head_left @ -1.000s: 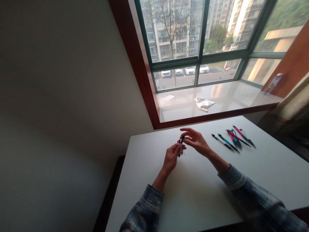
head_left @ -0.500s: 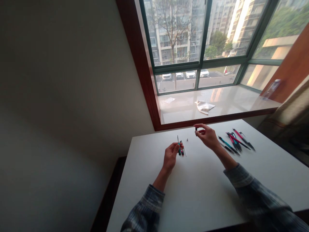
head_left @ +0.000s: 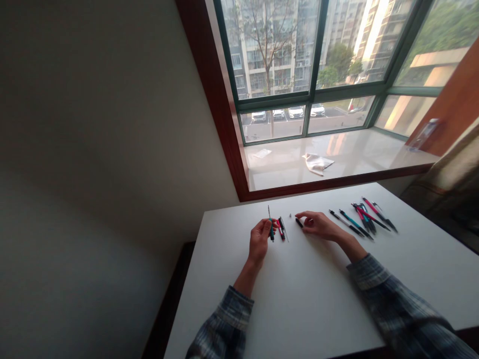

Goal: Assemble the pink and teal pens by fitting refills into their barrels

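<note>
Hands apart over the table [head_left: 299, 299]. Left hand [head_left: 260, 240] clamps a teal mechanical pencil [head_left: 271, 233], tip up. Right hand [head_left: 318, 225] sits at a small black pen part [head_left: 299, 223], grip unclear. Red-and-black pencil [head_left: 280, 229] lies just beside left hand; more pencils [head_left: 361, 218] lie upper right.

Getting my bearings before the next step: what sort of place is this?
Probably a study or desk spot in an upper-floor flat: a white table holds slim teal and red pens, beside a wide green-framed window looking down on white parked cars and tall residential blocks.
</note>
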Motion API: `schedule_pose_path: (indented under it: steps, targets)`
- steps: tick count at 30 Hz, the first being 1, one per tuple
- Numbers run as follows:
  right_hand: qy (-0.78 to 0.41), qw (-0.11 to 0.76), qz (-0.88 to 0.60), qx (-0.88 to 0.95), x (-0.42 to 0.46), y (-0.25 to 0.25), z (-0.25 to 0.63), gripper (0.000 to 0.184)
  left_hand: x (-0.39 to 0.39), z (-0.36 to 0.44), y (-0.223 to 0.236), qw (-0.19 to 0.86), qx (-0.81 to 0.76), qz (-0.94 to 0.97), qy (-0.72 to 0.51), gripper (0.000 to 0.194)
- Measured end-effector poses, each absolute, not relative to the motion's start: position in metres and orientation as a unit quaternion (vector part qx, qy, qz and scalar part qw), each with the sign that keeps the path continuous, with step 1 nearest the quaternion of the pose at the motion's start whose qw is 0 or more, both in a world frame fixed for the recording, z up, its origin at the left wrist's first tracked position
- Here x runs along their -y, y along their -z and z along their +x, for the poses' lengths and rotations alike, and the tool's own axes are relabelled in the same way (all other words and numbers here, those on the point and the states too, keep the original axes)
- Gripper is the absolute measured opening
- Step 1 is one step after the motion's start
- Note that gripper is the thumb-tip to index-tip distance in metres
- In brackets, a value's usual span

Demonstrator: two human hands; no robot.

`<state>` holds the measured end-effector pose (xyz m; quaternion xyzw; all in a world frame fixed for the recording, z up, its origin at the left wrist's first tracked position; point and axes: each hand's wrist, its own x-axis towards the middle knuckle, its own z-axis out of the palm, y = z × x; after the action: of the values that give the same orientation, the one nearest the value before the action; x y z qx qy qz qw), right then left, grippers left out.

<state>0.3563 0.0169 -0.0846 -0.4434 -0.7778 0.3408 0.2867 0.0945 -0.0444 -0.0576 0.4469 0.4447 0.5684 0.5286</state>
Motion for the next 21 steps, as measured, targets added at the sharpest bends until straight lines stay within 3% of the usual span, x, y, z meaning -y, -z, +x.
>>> schedule_pose_path:
  steps: [11, 21]
  targets:
    - [-0.317, 0.303, -0.448, 0.779, -0.018, 0.089, 0.346, 0.022, 0.042, 0.094, 0.06, 0.521, -0.449, 0.456, -0.564, 0.044]
    - [-0.288, 0.327, -0.432, 0.789, -0.019, 0.099, 0.333, 0.016, 0.043, 0.097, 0.062, 0.516, -0.449, 0.467, -0.56, 0.043]
